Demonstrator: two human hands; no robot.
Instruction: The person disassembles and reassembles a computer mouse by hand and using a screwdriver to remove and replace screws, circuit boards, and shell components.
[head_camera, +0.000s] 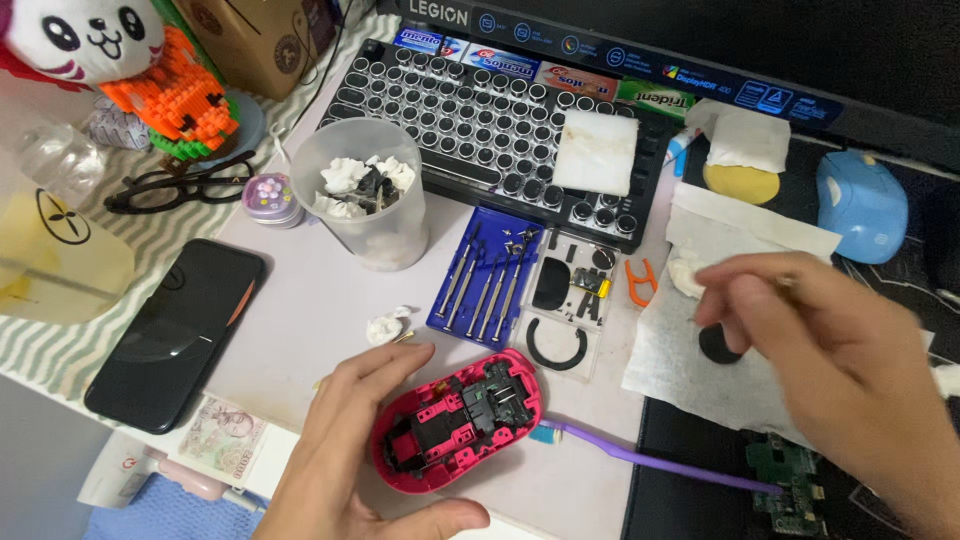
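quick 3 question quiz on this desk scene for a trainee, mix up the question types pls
1. True or false: the left hand steadies the opened pink mouse shell.
2. What lies just right of the shell? A) purple toothbrush B) black phone C) black glasses
3. Name the blue item above the shell that holds small tools.

Key
1. True.
2. A.
3. The blue screwdriver case. The blurred right hand hovers over the white tissue.
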